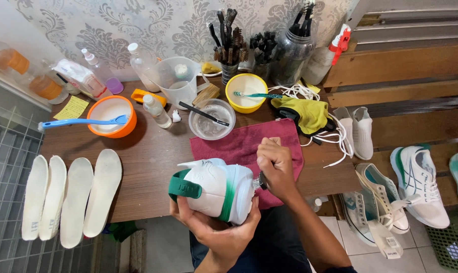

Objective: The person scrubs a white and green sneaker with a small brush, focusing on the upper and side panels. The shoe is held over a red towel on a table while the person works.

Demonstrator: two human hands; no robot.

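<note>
Sneaker (216,188), white with green heel tab and green band, is being cradled just off the near edge of the worktop (153,162), over the person's lap. The left hand (216,230) is cupping it from below, fingers (181,210) curling up around the smooth, rounded upper and holding it firm. The right hand (275,164) is closing in a fist on a small dark brush handle (262,181), whose head is pressing against the sole end; the bristles themselves are hidden. Judgement: good work here is calling for short, light strokes along the sole edge, with the supporting palm kept still so the shoe is not twisting, and drips falling toward the cloth.

Beyond the hands a maroon towel (239,144), soft and napped, is lying on the worktop near its right edge. Four pale insoles (72,194), flat and elongated, are hanging over the near left corner. Mid-worktop, a clear plastic bowl (211,120) is carrying a black brush, and an orange bowl (111,116) a blue one. Toward the far edge a yellow bowl (246,92) is holding a teal toothbrush, beside a translucent jug (177,81), squeeze bottles and jars bristling with stiff brushes (230,38). A yellow-green cloth (304,114) and white laces are lying crumpled at the right edge; more white sneakers (421,184) are resting on the floor beyond it.
</note>
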